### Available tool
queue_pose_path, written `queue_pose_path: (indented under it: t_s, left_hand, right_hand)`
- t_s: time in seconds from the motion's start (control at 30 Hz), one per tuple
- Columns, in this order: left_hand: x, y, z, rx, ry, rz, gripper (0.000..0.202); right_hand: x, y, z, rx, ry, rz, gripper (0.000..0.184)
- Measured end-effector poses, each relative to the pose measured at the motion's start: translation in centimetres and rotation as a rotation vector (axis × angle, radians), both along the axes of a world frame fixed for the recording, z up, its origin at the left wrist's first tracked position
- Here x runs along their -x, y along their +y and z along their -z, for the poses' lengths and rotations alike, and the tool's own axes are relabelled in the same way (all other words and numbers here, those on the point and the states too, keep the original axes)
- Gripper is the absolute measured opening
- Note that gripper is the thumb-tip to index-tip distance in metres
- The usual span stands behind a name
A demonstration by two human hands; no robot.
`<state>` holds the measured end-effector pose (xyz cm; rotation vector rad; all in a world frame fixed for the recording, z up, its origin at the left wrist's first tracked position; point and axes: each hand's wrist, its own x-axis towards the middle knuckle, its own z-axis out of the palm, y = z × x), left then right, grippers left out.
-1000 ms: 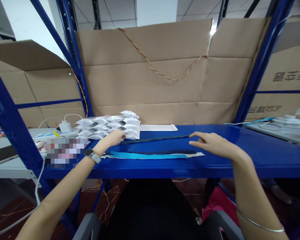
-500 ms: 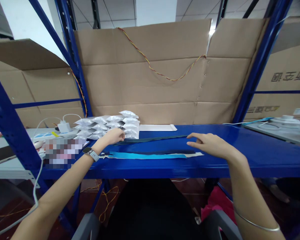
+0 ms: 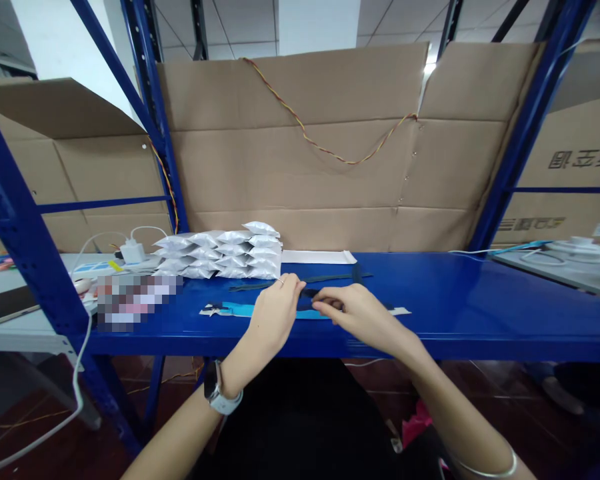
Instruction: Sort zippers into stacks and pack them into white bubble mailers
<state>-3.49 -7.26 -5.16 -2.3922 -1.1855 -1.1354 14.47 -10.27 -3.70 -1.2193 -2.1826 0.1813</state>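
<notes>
My left hand [image 3: 279, 308] and my right hand [image 3: 363, 315] are close together above the middle of the blue tabletop, fingers pinched. Between their fingertips runs a short dark stretch of a narrow fabric strip [image 3: 309, 292], perhaps a zipper. A dark end shows behind my right hand. Under my hands lies a light blue strip [image 3: 237, 310], with a whitish strip [image 3: 400, 311] showing past its right end. Farther back, a dark green strip [image 3: 253, 287] lies lengthwise, partly hidden by my hands.
Several silvery-white packets [image 3: 220, 255] are stacked at the back left, beside a flat white tray-like piece [image 3: 320, 257]. A phone [image 3: 13, 305] and a white charger [image 3: 132, 251] are on the left table. Cardboard [image 3: 290, 167] stands behind; blue posts [image 3: 510, 160] flank the tabletop.
Both hands have come in from the sides to the middle, nearer each other, and now pinch a dark strip. The packets have stayed in place.
</notes>
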Motion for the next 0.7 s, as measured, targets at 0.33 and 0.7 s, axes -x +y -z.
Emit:
queue_pose_path:
  t_s: [0.33, 0.7]
  left_hand:
    - [0.0, -0.9, 0.8, -0.3, 0.193, -0.217, 0.031]
    - [0.2, -0.9, 0.6, -0.315, 0.142, -0.191, 0.035]
  right_hand:
    - [2.7, 0.1, 1.2, -0.014, 0.237, -0.055, 0.018]
    - [2.4, 0.2, 1.4, -0.12, 0.111, 0.056, 0.015]
